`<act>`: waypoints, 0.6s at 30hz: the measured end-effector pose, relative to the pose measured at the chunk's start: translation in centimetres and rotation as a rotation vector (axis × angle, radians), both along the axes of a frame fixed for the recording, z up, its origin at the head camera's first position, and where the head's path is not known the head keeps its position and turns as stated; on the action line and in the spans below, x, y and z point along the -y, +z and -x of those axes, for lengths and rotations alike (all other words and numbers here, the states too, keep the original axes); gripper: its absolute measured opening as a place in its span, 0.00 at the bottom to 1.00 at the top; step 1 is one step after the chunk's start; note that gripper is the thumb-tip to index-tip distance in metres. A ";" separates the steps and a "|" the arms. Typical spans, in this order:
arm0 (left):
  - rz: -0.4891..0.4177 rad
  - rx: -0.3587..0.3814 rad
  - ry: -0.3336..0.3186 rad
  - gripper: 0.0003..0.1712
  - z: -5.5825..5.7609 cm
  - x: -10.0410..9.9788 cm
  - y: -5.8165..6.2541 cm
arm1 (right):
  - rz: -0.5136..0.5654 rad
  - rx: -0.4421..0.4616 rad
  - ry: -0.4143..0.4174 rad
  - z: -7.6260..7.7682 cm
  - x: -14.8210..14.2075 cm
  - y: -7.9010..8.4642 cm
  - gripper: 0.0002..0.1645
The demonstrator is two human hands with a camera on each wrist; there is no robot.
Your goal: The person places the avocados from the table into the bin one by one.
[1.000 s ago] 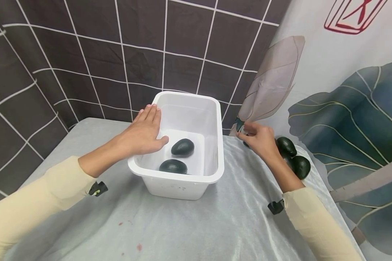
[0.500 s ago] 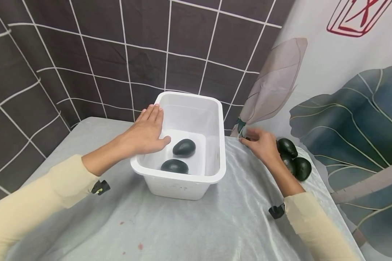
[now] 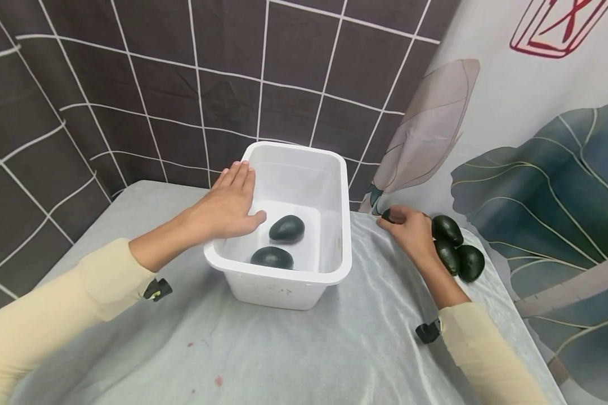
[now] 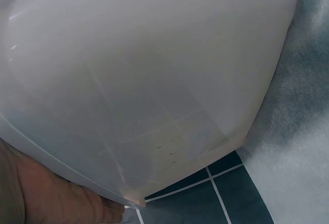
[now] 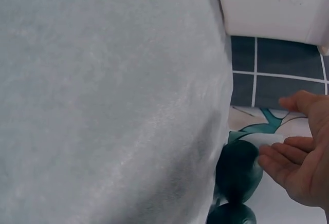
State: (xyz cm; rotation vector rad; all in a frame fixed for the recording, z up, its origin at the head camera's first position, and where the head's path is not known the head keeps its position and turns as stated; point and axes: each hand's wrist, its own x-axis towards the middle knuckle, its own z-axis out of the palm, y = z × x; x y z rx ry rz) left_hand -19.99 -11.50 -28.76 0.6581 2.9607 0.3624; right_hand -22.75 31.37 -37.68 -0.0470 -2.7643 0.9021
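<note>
The white plastic tub [image 3: 334,271] holds two dark green avocados, an upper one [image 3: 286,229] and a lower one [image 3: 272,257]. Across its left rim lies my left hand [image 3: 228,208], fingers extended and thumb over the inside; the left wrist view catches only part of this hand [image 4: 67,196] against the tub wall [image 4: 154,90]. At the far right of the table, my right hand [image 3: 410,232] reaches over another avocado [image 3: 387,215], mostly hidden beneath the fingers. The right wrist view has this hand [image 5: 303,152] with thumb and fingers apart, fingertips right at an avocado [image 5: 239,170].
Several more avocados [image 3: 447,257] sit piled right of my right wrist, near the table's right edge. A grey cloth [image 3: 294,360] covers the table. Behind stand a dark gridded curtain [image 3: 223,84] and a leaf-patterned one [image 3: 537,185].
My right hand has lowered slightly, its fingers coming down around the far avocado. The left hand stays on the tub rim. The view has shifted a little.
</note>
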 end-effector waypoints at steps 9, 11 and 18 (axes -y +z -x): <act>0.008 0.001 0.000 0.57 0.0 0.0 0.0 | 0.021 0.011 -0.059 0.0 -0.3 -0.3 0.38; 0.009 0.002 0.001 0.57 0.0 0.0 0.0 | 0.019 0.015 -0.079 0.0 -0.4 -0.4 0.38; 0.007 0.004 0.002 0.57 0.1 -0.1 -0.1 | 0.027 0.022 -0.138 -0.1 -0.8 -0.5 0.38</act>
